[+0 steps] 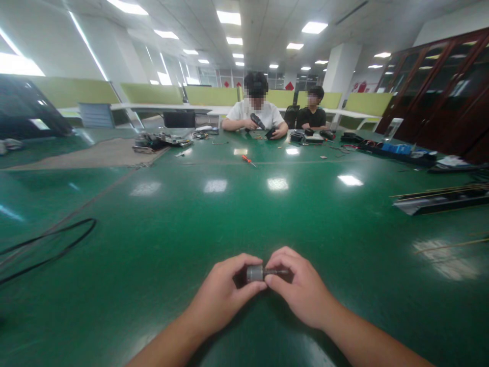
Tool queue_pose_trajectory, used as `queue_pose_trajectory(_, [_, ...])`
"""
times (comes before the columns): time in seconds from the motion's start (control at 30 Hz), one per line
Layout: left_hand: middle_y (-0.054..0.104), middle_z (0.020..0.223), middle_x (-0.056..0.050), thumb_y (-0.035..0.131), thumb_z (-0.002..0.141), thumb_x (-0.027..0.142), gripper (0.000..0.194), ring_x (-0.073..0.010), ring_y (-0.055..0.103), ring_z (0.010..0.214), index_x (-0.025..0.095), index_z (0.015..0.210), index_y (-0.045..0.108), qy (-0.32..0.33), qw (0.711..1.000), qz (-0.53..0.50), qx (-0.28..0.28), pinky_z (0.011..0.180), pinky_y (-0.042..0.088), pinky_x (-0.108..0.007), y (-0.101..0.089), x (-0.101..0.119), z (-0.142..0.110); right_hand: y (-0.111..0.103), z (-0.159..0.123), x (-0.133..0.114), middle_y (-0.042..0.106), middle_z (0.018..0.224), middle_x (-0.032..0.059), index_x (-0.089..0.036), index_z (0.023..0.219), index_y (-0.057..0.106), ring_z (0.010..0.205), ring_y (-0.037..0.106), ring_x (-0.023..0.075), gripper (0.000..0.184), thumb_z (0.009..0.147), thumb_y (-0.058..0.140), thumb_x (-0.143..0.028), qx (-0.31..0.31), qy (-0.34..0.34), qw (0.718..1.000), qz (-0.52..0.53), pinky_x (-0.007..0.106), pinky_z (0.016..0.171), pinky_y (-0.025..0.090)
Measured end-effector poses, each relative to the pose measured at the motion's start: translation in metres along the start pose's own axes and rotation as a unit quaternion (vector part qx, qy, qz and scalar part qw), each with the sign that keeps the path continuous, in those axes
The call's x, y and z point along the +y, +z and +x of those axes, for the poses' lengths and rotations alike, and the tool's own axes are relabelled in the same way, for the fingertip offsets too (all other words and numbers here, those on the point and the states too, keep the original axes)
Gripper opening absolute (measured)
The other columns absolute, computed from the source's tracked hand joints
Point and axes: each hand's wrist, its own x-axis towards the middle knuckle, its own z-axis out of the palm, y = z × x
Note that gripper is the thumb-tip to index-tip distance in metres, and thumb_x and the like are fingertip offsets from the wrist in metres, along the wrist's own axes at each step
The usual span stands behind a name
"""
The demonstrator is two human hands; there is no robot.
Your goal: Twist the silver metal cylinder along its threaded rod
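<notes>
A small grey metal cylinder [254, 273] with a thin dark shaft [275, 272] sticking out to the right sits between my two hands just above the green table [214, 219]. My left hand [222, 293] is closed round the cylinder with thumb and fingers. My right hand [296, 285] pinches the dark shaft end with its fingertips. Both hands meet at the near middle of the table.
A black cable [53, 244] loops at the left. A black rail with thin rods [439, 200] lies at the right. An orange-handled screwdriver [248, 160] lies mid-table. Two people sit at the far side, one holding a dark tool [257, 121], among scattered parts.
</notes>
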Motion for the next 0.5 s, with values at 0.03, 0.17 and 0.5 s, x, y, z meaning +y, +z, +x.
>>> queue_pose_trajectory(0.03, [0.074, 0.096, 0.001, 0.074, 0.083, 0.026, 0.022, -0.0192, 0.067, 0.088, 0.025, 0.104, 0.069, 0.000, 1.000, 0.001, 0.001, 0.079, 0.047, -0.028, 0.0001, -0.0002, 0.0000, -0.0002, 0.0001, -0.0001, 0.063, 0.089, 0.0005, -0.020, 0.081, 0.070, 0.085, 0.062, 0.0162, 0.007, 0.082, 0.067, -0.014, -0.001, 0.000, 1.000, -0.001, 0.028, 0.075, 0.046])
queue_pose_trajectory(0.17, [0.075, 0.096, 0.000, 0.074, 0.083, 0.028, 0.023, -0.0203, 0.068, 0.088, 0.024, 0.105, 0.070, 0.000, 1.000, 0.002, 0.004, 0.079, 0.048, -0.029, 0.0002, -0.0004, 0.0003, -0.0004, 0.0001, -0.0006, 0.064, 0.089, 0.0005, -0.020, 0.081, 0.070, 0.084, 0.062, 0.0163, 0.007, 0.082, 0.067, -0.014, -0.001, 0.002, 1.000, -0.002, 0.028, 0.075, 0.045])
queue_pose_trajectory(0.5, [0.074, 0.095, 0.001, 0.073, 0.084, 0.029, 0.021, -0.0190, 0.068, 0.087, 0.025, 0.104, 0.069, 0.006, 1.000, 0.002, 0.000, 0.079, 0.048, -0.028, -0.0005, -0.0007, -0.0006, -0.0008, -0.0001, -0.0001, 0.064, 0.088, 0.0003, -0.020, 0.081, 0.069, 0.083, 0.062, 0.0164, 0.006, 0.082, 0.067, -0.014, -0.003, -0.001, 1.000, 0.000, 0.028, 0.075, 0.045])
